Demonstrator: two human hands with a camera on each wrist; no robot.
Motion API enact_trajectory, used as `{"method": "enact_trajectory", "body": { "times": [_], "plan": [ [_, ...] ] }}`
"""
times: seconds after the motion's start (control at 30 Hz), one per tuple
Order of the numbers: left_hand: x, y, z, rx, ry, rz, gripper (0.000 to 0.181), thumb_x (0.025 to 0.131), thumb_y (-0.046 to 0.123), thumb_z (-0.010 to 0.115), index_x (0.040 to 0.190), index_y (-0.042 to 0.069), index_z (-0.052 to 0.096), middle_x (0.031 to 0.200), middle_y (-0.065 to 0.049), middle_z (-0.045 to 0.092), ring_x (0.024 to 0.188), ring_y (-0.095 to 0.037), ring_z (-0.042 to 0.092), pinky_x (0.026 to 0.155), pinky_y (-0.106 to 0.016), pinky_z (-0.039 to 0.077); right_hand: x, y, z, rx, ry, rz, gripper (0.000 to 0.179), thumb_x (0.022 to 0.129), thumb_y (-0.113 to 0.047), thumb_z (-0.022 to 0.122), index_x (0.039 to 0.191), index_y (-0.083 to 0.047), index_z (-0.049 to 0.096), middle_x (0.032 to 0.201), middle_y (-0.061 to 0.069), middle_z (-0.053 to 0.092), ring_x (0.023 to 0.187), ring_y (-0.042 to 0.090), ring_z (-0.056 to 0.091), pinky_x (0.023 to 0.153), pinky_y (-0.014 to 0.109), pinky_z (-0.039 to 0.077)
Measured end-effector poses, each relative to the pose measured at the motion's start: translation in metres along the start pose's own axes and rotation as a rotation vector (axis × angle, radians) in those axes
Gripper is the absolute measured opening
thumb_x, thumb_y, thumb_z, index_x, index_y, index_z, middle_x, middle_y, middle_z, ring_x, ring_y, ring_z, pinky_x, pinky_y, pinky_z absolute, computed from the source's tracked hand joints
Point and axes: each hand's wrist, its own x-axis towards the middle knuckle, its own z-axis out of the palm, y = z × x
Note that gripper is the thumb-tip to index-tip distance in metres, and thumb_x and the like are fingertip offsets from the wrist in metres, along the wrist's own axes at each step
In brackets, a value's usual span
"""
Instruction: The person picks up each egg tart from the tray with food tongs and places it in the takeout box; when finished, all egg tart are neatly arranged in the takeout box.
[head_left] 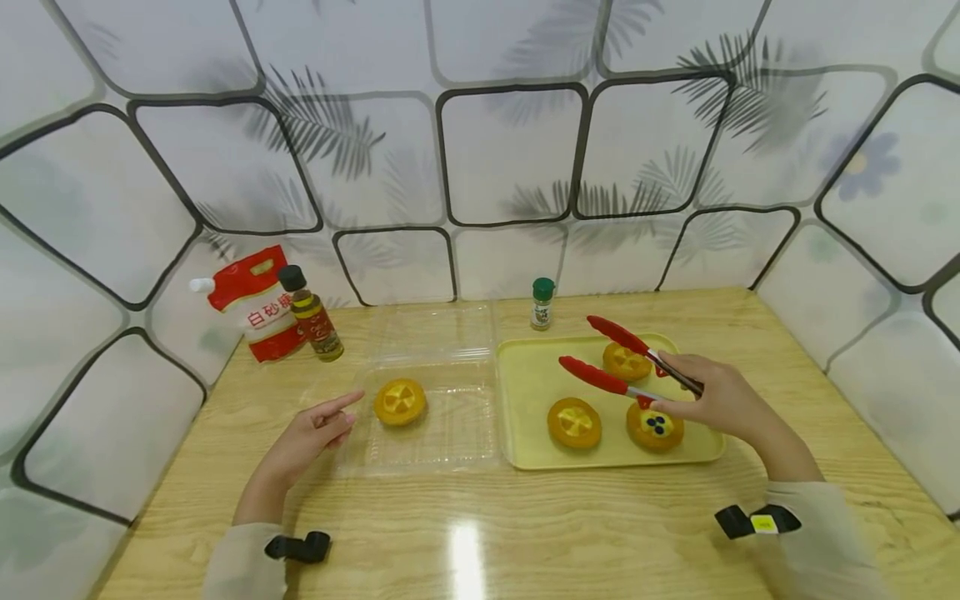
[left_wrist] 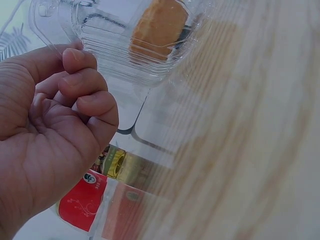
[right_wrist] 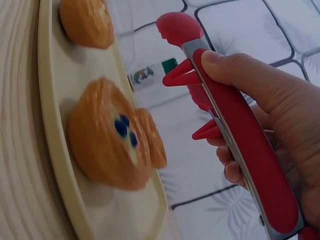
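My right hand (head_left: pixel 712 396) grips a pair of red-and-silver tongs (head_left: pixel 600 377), their tips spread apart with nothing between them. The tongs hang over a pale yellow tray (head_left: pixel 525 367) bearing three tarts. A yellow-topped tart (head_left: pixel 574 423) lies at the front, a tart with dark blue berries (head_left: pixel 656 425) at its right, and another tart (head_left: pixel 627 362) behind, partly covered by the tongs. My left hand (head_left: pixel 303 437) is at the left edge of a clear plastic box (head_left: pixel 450 425), index finger extended, the others loosely curled; contact is unclear. One tart (head_left: pixel 400 402) sits in the box.
The box's clear lid (head_left: pixel 431 329) lies folded back toward the wall. At the back left stand a red-and-white sugar bag (head_left: pixel 262 308) and a dark-capped bottle (head_left: pixel 315 325). A green-capped shaker (head_left: pixel 542 304) stands behind the tray. Patterned walls enclose the wooden table (head_left: pixel 375 533).
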Motion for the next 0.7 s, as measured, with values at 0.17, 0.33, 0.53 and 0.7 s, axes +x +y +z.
{"method": "enact_trajectory", "body": {
  "times": [0.17,0.33,0.53,0.7],
  "plan": [
    [-0.001,0.001,0.0,0.003,0.005,-0.003,0.05,0.098,0.018,0.052,0.142,-0.002,0.04,0.07,0.003,0.043,0.064,-0.008,0.042,0.06,-0.026,0.039,-0.006,0.014,-0.01,-0.023,-0.031,0.056,0.075,0.074,-0.031,0.081,0.131,0.008,0.051,0.123,0.03,0.055,0.108,0.048,0.053,0.085,0.059,0.043],
    [-0.002,0.002,0.001,-0.001,0.005,-0.011,0.05,0.098,0.018,0.052,0.142,-0.002,0.039,0.071,0.003,0.043,0.065,-0.008,0.043,0.06,-0.025,0.039,-0.009,0.027,-0.019,-0.068,-0.039,0.045,0.074,0.074,-0.031,0.081,0.129,0.009,0.052,0.118,0.031,0.057,0.104,0.049,0.055,0.082,0.058,0.045],
    [-0.002,0.002,0.001,-0.004,0.002,-0.012,0.05,0.098,0.018,0.052,0.142,-0.003,0.038,0.071,0.002,0.043,0.065,-0.008,0.042,0.061,-0.026,0.039,-0.009,0.039,-0.025,-0.073,-0.108,0.076,0.076,0.076,-0.034,0.079,0.13,0.011,0.05,0.119,0.034,0.054,0.105,0.051,0.053,0.083,0.059,0.044],
    [-0.002,0.002,0.001,-0.011,0.001,-0.008,0.051,0.098,0.018,0.052,0.142,-0.003,0.038,0.071,0.003,0.043,0.065,-0.008,0.042,0.061,-0.026,0.039,-0.008,0.047,-0.025,-0.089,-0.148,0.114,0.078,0.076,-0.038,0.078,0.131,0.01,0.05,0.12,0.034,0.054,0.107,0.051,0.052,0.084,0.059,0.043]
  ]
}}
